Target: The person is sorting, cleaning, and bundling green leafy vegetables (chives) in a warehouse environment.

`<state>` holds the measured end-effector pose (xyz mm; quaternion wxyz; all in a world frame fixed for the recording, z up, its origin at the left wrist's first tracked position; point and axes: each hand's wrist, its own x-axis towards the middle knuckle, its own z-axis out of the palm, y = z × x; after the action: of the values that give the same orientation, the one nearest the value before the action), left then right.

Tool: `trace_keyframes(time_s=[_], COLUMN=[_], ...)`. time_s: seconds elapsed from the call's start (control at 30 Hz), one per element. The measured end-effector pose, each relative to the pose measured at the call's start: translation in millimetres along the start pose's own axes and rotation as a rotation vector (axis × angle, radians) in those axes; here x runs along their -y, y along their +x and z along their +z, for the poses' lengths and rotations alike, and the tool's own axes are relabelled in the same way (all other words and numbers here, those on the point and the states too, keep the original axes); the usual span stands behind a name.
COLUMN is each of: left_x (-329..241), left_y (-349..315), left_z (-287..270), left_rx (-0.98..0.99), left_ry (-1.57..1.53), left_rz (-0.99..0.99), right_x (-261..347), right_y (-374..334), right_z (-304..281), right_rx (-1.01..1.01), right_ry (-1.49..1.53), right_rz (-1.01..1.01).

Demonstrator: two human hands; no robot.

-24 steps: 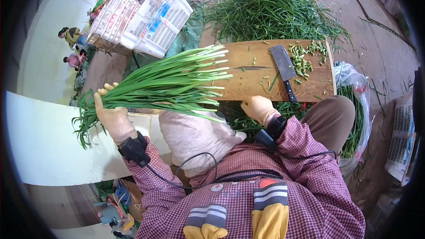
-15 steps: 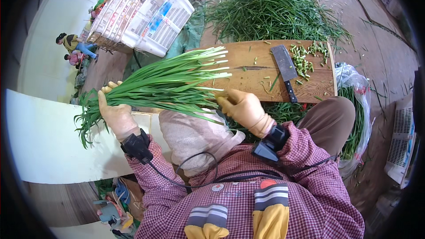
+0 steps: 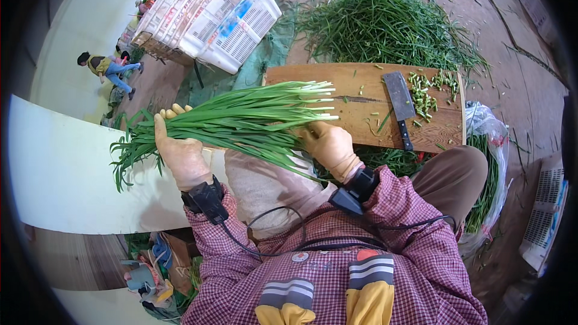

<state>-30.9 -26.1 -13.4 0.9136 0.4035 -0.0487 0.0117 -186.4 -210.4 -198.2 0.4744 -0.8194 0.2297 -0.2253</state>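
Observation:
A bunch of green chives lies crosswise in front of me, its pale cut ends pointing right and its leaf tips drooping at the left. Gloved in a pale cover, my left hand is closed around the leafy end, thumb up, fingers wrapped beneath. My right hand, gloved too, pinches among the lower stalks near the white ends; its fingertips are partly hidden by the leaves. Beyond it, a cleaver with a black handle rests on a wooden board, beside several short cut stem pieces.
Behind the board a large heap of loose chives covers the floor. White plastic crates stand at the far left, another crate at the right. A clear plastic bag of greens sits by my knee. A person walks far left.
My right hand has moved in among the lower stalks from just beside the cut ends. My left hand keeps its hold. The distant person has taken a step.

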Motion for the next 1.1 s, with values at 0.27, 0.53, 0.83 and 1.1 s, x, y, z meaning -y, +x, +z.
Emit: trace_keyframes(time_s=[0.27,0.53,0.83,1.1], left_x=[-16,-20,-7,82], left_y=[22,19,17,-1], left_z=[-23,-22,9,63], left_rx=[-0.043,-0.006,0.179,0.491], left_ry=[-0.075,0.014,-0.002,0.076], left_rz=[-0.051,-0.114,-0.156,-0.578], right_x=[-95,-88,-139,-89], right_y=[-12,15,35,57], right_z=[-34,-5,-37,-77], right_rx=[0.475,0.374,0.188,0.308], right_ry=[-0.380,0.443,0.630,0.593], right_rz=[0.362,0.155,0.547,-0.064])
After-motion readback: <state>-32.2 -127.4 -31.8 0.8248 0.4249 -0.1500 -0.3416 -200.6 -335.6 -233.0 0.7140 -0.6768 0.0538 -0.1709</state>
